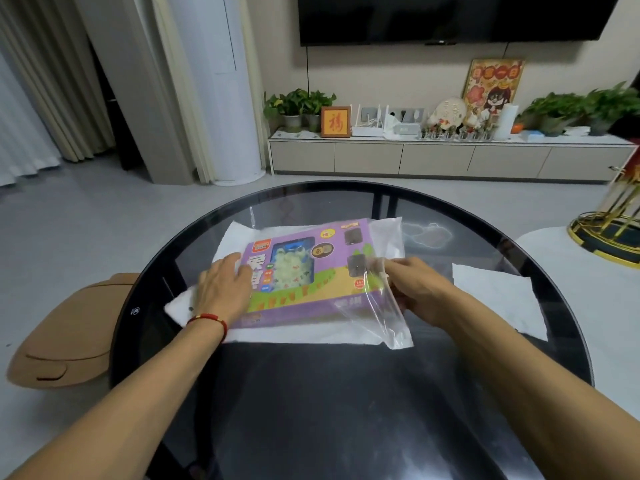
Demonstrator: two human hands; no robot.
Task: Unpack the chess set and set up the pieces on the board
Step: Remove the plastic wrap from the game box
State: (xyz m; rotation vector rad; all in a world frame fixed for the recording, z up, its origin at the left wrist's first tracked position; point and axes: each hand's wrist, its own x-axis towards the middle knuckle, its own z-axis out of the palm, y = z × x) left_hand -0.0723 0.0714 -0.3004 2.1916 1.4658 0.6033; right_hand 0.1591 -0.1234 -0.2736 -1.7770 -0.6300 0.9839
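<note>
A purple chess set box (311,271) with a clear window on its lid lies on a white sheet (298,336) in the middle of the round black glass table (346,393). My left hand (225,289) rests flat on the box's left end, fingers straight. My right hand (415,285) pinches the clear plastic wrap (377,317), which hangs loose off the box's right end. The pieces and the board stay hidden inside the box.
A second white sheet (498,299) lies on the table to the right. A brown stool (69,334) stands left of the table and a gold wire stand (613,233) at the right. A low TV cabinet (450,157) with plants lines the far wall.
</note>
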